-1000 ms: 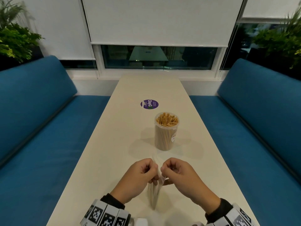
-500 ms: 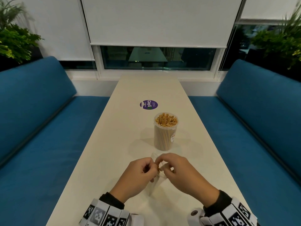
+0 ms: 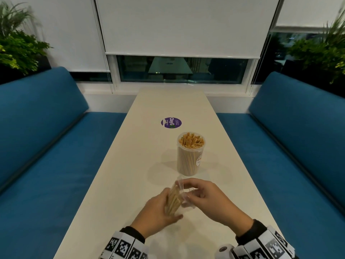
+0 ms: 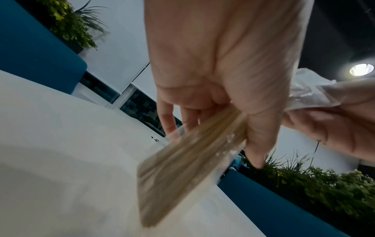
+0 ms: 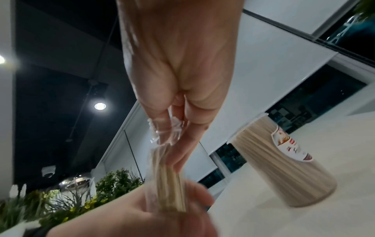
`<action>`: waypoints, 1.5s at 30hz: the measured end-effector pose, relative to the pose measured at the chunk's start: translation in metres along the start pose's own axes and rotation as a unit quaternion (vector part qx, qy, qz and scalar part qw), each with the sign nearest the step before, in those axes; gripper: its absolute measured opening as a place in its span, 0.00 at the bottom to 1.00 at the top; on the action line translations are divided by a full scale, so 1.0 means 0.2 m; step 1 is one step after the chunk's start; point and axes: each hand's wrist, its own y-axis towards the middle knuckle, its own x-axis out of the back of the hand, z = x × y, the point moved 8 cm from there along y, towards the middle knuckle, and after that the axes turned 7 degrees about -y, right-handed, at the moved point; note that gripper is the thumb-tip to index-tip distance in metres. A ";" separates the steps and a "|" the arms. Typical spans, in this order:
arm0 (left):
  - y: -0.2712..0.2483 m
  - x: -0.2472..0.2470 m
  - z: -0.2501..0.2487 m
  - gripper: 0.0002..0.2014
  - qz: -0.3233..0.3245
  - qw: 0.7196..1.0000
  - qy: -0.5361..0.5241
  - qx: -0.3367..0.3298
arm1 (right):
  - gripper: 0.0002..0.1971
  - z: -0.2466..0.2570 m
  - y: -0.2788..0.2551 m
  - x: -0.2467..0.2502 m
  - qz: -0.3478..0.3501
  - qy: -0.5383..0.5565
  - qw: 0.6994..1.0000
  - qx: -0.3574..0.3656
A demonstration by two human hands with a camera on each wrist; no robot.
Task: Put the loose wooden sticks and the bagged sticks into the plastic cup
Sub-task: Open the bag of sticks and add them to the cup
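Holding the bagged sticks (image 3: 173, 200) just above the white table (image 3: 115, 184), the person is working on the bag step of the job. The left hand (image 3: 158, 212) is wrapping its fingers and thumb around the middle of the bundle, gripping it tight. The right hand (image 3: 207, 199) is pinching the loose top of the clear bag (image 5: 164, 133) between its thumb and fingers, near the far end of the sticks. It looks like the person is trying to open the bag or pull it off, though the wrist pictures are blurry.

The plastic cup (image 3: 189, 154) is standing upright on the table, just past the hands and not touching them. It is already looking very full of wooden sticks (image 3: 191, 140), which are poking up to its rim. No loose sticks are lying on the table.

Next, the sticks probably need to be lifted over the cup's open top and eased down. That may be tricky, because there is little room left inside, and a hard push could tip the cup.
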 end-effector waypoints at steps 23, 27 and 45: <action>-0.04 -0.02 -0.10 0.09 0.008 0.998 -0.055 -0.029 | 0.16 0.04 -0.01 0.06 0.061 -0.330 0.940 0.061; -0.04 -0.03 -0.11 0.08 0.024 0.995 -0.089 -0.029 | 0.18 0.04 -0.02 0.09 0.052 -0.321 0.945 0.046; -0.05 -0.07 -0.17 0.15 0.065 0.998 -0.004 -0.017 | 0.07 -0.06 -0.09 0.10 -0.066 -0.010 0.997 -0.027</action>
